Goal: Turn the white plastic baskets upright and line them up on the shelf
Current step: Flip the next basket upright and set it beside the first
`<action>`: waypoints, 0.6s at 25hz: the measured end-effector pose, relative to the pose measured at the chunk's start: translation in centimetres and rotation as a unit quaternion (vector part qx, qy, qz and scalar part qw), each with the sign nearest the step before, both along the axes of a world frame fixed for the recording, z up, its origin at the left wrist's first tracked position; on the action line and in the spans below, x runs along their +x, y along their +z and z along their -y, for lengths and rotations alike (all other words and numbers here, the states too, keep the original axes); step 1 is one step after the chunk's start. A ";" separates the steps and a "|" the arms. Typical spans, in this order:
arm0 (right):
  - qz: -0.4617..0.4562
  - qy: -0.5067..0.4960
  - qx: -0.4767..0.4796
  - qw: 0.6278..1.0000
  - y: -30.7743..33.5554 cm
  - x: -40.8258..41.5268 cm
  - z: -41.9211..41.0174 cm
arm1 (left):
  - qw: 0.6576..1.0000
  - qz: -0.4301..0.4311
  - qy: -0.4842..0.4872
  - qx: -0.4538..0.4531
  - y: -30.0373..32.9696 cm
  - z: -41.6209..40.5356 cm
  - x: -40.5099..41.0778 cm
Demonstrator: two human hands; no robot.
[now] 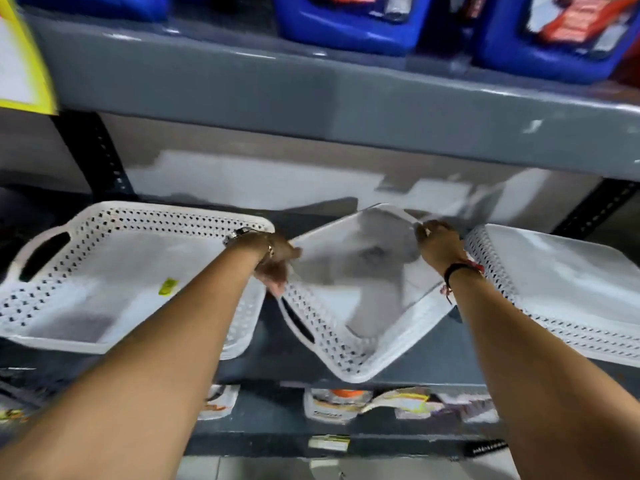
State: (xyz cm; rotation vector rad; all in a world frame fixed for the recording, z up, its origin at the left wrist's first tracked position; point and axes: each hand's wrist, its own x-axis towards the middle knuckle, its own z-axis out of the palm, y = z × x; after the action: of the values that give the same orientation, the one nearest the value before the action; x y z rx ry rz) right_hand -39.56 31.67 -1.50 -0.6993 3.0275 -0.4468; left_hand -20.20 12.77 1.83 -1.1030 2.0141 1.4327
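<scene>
White plastic baskets, three counted, all on the same dark grey shelf (pixel 273 362).

Item one, left basket (pixel 114 275): I see it upright, open side up, perforated walls, a slot handle at its left end, and a small yellow-green sticker (pixel 168 286) on its floor. It sits to the left of my arms.

Item two, middle basket (pixel 349 296): tilted, with its near corner low at the shelf's front edge and its far corner raised. I hold it at two points. My left hand (pixel 277 263) is clamped on its left rim, fingers curled over the edge. My right hand (pixel 438 245) pinches the far right corner, fingertips closed on the rim. One slot handle shows on its near left wall.

Item three, right basket (pixel 557 285): its perforated wall lies just beside my right wrist. It appears bottom-up, though motion blur leaves me unsure.

Wrist items: one watch or bracelet on the left, one dark band with a red charm on the right.

Upper shelf, far: three blue jugs (pixel 349 19), partly cropped. One yellow-edged sign (pixel 20 57) at far left.

Lower shelf, near: several blurred packets (pixel 332 405), uncounted.
</scene>
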 end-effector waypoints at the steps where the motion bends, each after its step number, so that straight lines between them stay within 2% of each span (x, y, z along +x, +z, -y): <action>1: 0.016 0.003 0.021 1.000 -0.7 -1.6 -1.1 | 1.000 0.019 0.011 -0.004 -0.4 -0.8 -0.3; 3: 0.060 0.028 0.033 0.997 -1.8 -4.1 -2.8 | 0.997 0.050 0.053 -0.002 -1.4 -2.0 -0.7; 7: 0.164 0.062 0.000 0.984 -2.7 -6.6 -4.1 | 0.983 0.072 0.144 0.085 -2.7 -4.7 -0.6; 10: 0.216 -0.016 -0.064 0.974 -3.2 -7.3 -4.9 | 0.978 0.021 0.191 0.084 -2.9 -5.3 -1.4; 11: 0.224 -0.037 -0.120 0.966 -3.1 -7.2 -5.3 | 0.975 -0.001 0.207 0.082 -2.7 -5.2 -1.8; 13: 0.224 -0.067 -0.318 0.919 -2.3 -6.5 -5.9 | 0.956 -0.088 0.266 0.090 -1.8 -4.9 -2.8; 14: 0.231 -0.083 -0.449 0.859 -1.3 -6.1 -6.0 | 0.931 -0.166 0.311 0.089 -0.9 -4.9 -3.3; 15: 0.259 -0.088 -0.575 0.771 -0.2 -6.1 -6.1 | 0.891 -0.260 0.361 0.091 0.1 -4.9 -3.8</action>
State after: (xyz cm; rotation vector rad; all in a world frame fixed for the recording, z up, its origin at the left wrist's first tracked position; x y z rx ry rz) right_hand -45.61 37.74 -1.66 -0.1477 2.0011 -2.1226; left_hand -23.97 17.70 1.98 -1.6080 1.7817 2.4589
